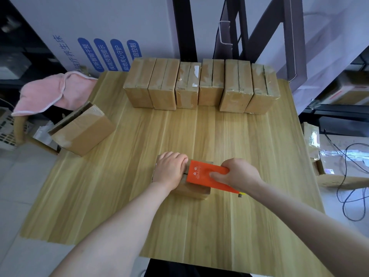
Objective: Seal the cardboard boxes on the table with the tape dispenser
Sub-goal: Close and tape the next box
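Two bare forearms reach in from the bottom edge toward a small cardboard box point(193, 191) standing near the front middle of a pale wood-grain table point(199, 134). On the box's left half the left hand point(171, 170) lies palm down, fingers relaxed and pressing on the top, holding nothing. Just beside it, the right hand point(237, 173) grips the rear end of an orange tape dispenser point(201, 172), thumb laid across its flat side and the other fingers wrapped underneath. The dispenser sits on the right part of the box top, its front edge meeting the left hand's fingertips and its back end overhanging the box toward the right. Whether tape is laid on the box cannot be told, as the hands and dispenser cover its top. Along the table's far edge stands a row of six boxes point(199, 84), side by side and touching. Another box point(81, 129) lies tilted at the table's left edge, well apart from the rest. Beyond it a pink cloth point(54, 92) drapes over a chair point(19, 126). To the right, off the table, are larger taped cartons point(335, 166) and a black cable point(351, 196).
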